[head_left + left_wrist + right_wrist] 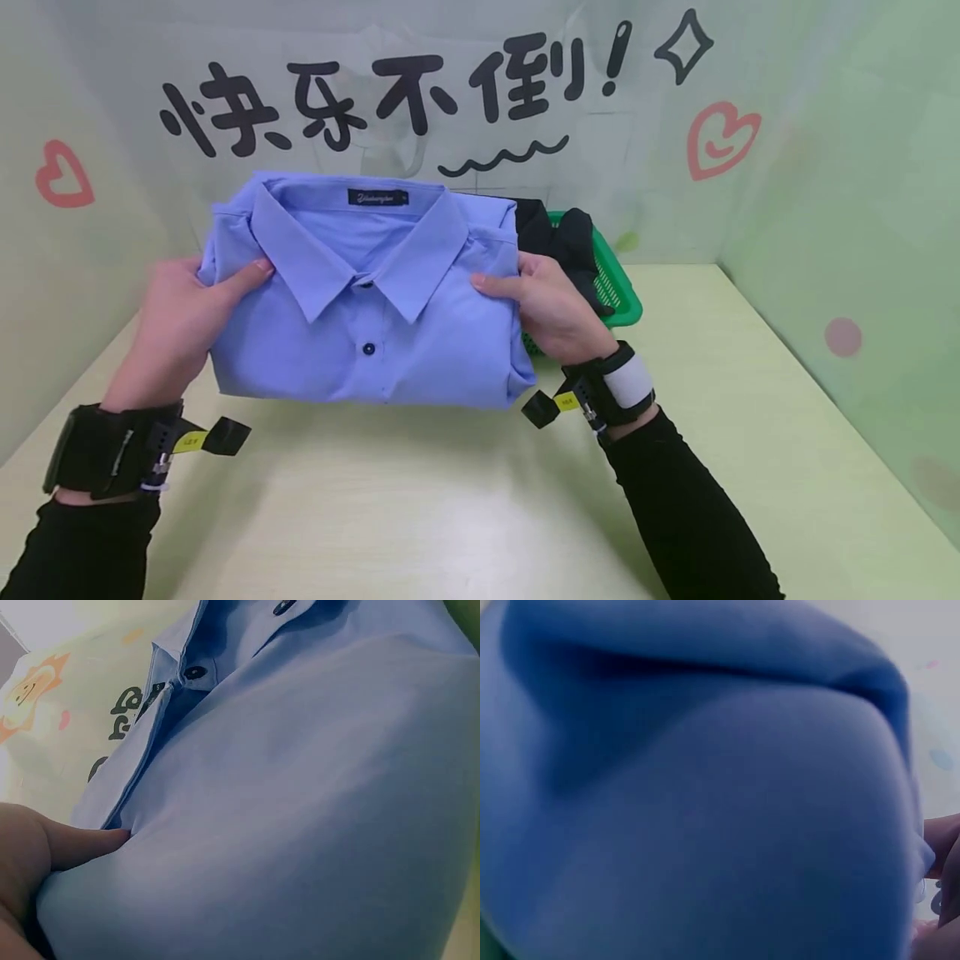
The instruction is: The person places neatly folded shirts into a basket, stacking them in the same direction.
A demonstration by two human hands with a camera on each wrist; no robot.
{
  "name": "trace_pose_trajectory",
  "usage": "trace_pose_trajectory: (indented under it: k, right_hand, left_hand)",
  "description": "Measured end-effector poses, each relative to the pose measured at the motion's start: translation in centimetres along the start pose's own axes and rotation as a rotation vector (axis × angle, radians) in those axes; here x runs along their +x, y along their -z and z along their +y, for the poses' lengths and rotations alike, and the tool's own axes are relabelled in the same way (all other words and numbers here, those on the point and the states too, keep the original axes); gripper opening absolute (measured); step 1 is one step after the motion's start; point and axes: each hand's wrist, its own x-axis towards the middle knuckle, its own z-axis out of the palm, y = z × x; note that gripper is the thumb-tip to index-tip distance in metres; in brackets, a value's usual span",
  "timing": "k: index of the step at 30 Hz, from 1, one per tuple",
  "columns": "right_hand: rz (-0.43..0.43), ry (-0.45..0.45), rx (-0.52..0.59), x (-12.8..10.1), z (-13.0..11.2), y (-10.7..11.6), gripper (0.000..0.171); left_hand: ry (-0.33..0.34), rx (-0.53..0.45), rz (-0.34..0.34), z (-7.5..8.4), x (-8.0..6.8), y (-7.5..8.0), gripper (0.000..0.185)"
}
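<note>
A green basket (624, 293) at the back of the bench (465, 500) holds dark garments (570, 242), which spill over its near rim, and it stands just behind the right edge of the folded blue shirt (375, 333). The left hand (176, 321) grips the shirt's left edge with its thumb on top by the collar, while the right hand (555, 308) grips the right edge likewise, both lifting the shirt slightly off the bench, collar away from the person. The shirt hides part of the basket, and a wall with black lettering (390, 92) and red hearts rises behind.
</note>
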Motion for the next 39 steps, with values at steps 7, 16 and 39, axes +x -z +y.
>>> trace_pose_trajectory:
  k: [7, 16, 39]
  right_hand:
    - [0.162, -0.036, -0.24, 0.9, -1.1, 3.1, 0.037]
    - [0.275, -0.128, -0.421, 3.0, -5.3, 7.1, 0.029]
    - [0.398, -0.18, -0.729, 8.4, -7.5, 9.4, 0.041]
  left_hand:
    - [0.026, -0.042, -0.079, 0.7, 0.2, -2.8, 0.065]
    - [0.01, -0.099, -0.197, 5.3, 3.6, -6.5, 0.057]
    - [0.33, -0.183, -0.197, 8.1, 12.0, -13.0, 0.066]
